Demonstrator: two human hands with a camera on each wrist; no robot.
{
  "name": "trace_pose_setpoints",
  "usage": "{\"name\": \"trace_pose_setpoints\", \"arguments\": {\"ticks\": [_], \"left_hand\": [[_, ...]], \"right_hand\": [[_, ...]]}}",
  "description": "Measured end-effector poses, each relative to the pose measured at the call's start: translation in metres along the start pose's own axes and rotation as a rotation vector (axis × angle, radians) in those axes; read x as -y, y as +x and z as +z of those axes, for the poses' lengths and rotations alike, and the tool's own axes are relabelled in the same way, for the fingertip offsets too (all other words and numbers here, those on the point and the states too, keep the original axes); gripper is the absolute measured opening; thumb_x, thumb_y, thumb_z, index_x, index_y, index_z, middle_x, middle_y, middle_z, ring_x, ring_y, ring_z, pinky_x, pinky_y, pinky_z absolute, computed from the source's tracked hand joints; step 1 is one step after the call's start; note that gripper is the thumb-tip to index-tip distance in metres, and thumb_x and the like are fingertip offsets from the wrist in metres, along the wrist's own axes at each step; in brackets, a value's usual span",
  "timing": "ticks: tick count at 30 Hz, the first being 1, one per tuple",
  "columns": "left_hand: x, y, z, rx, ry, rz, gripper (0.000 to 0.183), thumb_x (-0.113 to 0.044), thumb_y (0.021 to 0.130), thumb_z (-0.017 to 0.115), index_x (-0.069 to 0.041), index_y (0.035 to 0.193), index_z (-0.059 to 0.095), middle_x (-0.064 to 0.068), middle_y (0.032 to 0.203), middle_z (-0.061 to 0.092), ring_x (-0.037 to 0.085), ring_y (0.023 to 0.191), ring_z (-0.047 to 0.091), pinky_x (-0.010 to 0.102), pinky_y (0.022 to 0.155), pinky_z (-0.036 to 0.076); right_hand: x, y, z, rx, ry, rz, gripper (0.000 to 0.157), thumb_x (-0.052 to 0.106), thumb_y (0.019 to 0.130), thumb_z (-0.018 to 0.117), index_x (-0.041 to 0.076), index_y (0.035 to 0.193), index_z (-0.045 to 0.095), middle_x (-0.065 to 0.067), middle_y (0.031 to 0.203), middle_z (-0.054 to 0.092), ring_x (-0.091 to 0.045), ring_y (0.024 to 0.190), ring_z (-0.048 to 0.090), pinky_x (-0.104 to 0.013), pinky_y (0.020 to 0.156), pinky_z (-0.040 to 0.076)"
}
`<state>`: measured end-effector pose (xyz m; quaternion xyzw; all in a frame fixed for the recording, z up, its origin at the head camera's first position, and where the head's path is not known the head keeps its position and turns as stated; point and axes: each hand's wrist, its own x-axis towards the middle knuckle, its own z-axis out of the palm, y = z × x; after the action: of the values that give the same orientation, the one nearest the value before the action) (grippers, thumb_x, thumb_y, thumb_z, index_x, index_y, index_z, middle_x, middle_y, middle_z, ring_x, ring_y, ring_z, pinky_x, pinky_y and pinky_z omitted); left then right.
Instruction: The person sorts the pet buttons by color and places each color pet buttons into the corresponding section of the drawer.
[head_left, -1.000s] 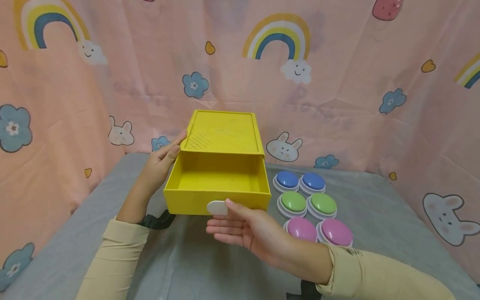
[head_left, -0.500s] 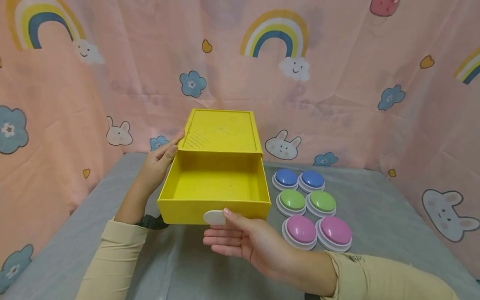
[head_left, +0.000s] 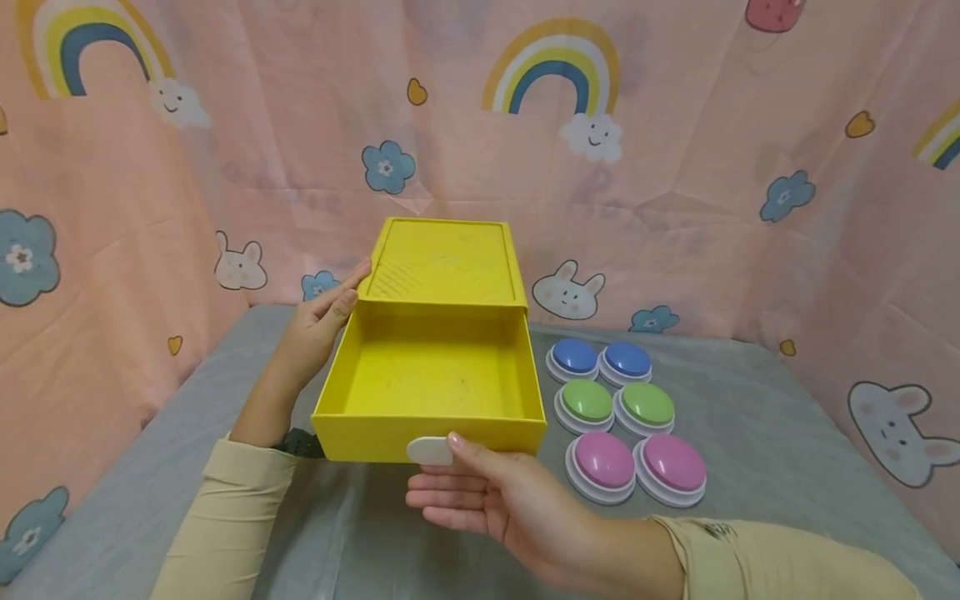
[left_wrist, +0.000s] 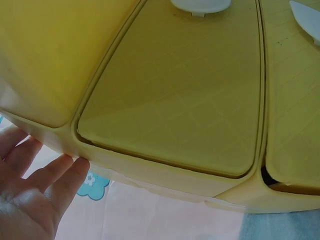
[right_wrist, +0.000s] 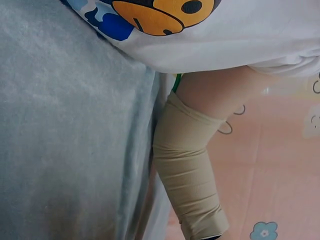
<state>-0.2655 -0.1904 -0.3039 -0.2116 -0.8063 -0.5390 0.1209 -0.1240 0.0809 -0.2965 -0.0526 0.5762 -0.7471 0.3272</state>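
Note:
A yellow drawer unit (head_left: 450, 260) stands in the middle of the head view, its top drawer (head_left: 442, 367) pulled well out, with nothing inside. My right hand (head_left: 517, 508) pinches the white oval handle (head_left: 430, 451) on that drawer's front; the thumb lies on its right end, the index finger is mostly hidden, and the other fingers extend below. Against the unit's left side rests my left hand (head_left: 311, 329), fingers stretched along the wall. The left wrist view shows its fingertips touching the yellow edge, beside closed drawer fronts (left_wrist: 175, 85) with white handles.
Several domed push buttons stand right of the unit in pairs: blue (head_left: 575, 356), green (head_left: 587, 401) and pink (head_left: 604, 459). A grey cloth (head_left: 750, 417) covers the table. Behind hangs a pink printed curtain (head_left: 690, 125).
The right hand has drawn the top drawer further out toward me, so more of its inside shows. The left hand has kept its place on the unit's side.

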Motion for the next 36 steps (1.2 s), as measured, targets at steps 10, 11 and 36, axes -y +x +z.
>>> {"name": "trace_pose_setpoints", "arguments": {"ticks": [10,11,36], "left_hand": [[0.002,0.0,0.002,0.009,0.002,0.007,0.049,-0.037,0.108,0.036,-0.024,0.155,0.036,-0.003,0.164,0.028,0.018,0.154,0.022,0.047,0.119,0.035],[0.002,-0.001,0.002,0.009,0.005,0.007,0.049,-0.038,0.109,0.036,-0.024,0.155,0.036,-0.004,0.164,0.028,0.018,0.154,0.023,0.047,0.118,0.035],[-0.001,0.0,0.0,0.017,-0.032,0.008,0.048,-0.033,0.109,0.036,-0.022,0.155,0.036,-0.003,0.165,0.027,0.015,0.154,0.022,0.045,0.12,0.033]], "right_hand": [[-0.006,-0.007,-0.002,0.004,0.01,0.021,0.062,0.045,0.102,0.051,-0.008,0.133,0.054,-0.021,0.124,0.069,-0.027,0.112,0.07,-0.037,0.098,0.055],[-0.007,-0.007,-0.002,0.005,0.012,0.023,0.062,0.045,0.102,0.051,-0.009,0.133,0.053,-0.022,0.124,0.069,-0.027,0.112,0.07,-0.037,0.098,0.055],[-0.019,-0.008,-0.006,0.036,0.011,-0.003,0.057,0.042,0.102,0.052,-0.008,0.13,0.054,-0.022,0.124,0.069,-0.026,0.11,0.071,-0.037,0.097,0.057]]}}
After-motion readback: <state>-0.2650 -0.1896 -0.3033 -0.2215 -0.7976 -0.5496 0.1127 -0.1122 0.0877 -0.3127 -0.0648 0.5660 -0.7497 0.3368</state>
